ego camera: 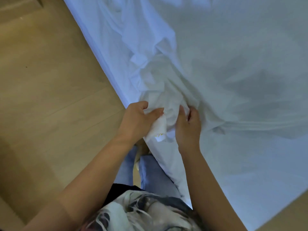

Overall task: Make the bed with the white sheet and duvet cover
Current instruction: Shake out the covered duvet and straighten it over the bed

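Observation:
White bedding covers the bed, whose edge runs diagonally from top left to bottom right. A crumpled white fabric, sheet or duvet cover I cannot tell, is bunched near the bed's edge. My left hand grips a gathered corner of it, with a small white label hanging just below. My right hand pinches the same bunch from the right, a few centimetres from the left hand.
A light wooden floor fills the left side. My legs in blue jeans stand against the bed's edge. Smoother white cloth stretches across the mattress to the right and far side.

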Action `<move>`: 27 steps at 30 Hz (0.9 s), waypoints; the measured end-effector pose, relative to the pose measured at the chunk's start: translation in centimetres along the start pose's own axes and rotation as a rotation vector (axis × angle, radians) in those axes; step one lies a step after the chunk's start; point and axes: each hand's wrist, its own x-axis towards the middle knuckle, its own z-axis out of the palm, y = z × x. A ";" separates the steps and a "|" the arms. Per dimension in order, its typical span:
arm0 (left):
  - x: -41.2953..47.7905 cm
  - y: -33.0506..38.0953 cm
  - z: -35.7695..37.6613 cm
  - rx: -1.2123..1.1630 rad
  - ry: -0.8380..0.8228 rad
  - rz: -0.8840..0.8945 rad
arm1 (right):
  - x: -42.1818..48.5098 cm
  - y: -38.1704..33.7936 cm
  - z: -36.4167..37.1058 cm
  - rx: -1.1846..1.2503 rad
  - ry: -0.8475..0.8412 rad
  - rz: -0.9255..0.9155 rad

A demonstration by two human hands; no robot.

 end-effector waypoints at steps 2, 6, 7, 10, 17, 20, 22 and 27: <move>0.3 -0.3 0.1 0.028 0.019 0.020 | 0.6 -0.3 0.5 -0.129 -0.086 -0.079; 0.2 0.2 -0.5 -0.049 0.045 0.046 | 2.8 -1.2 -1.3 -0.327 0.140 -0.266; 0.0 0.4 -0.6 -0.047 0.020 0.048 | 3.5 -1.2 -2.1 -0.286 0.235 -0.255; -0.6 0.5 -0.6 -0.026 0.006 0.043 | 3.6 -0.8 -2.8 -0.240 0.322 -0.210; 0.5 0.0 -1.1 0.125 -0.055 0.109 | -0.2 -0.4 -1.0 -0.278 0.200 -0.480; 0.8 0.1 -1.0 0.166 -0.091 0.158 | -2.2 -0.5 -0.6 -0.240 -0.060 -0.481; 0.9 0.3 -1.0 0.174 -0.116 0.183 | -2.3 -0.8 -0.3 -0.156 -0.229 -0.286; 0.8 0.8 -0.8 -0.023 -0.169 0.141 | -0.9 -1.3 -0.5 -0.271 -0.316 -0.262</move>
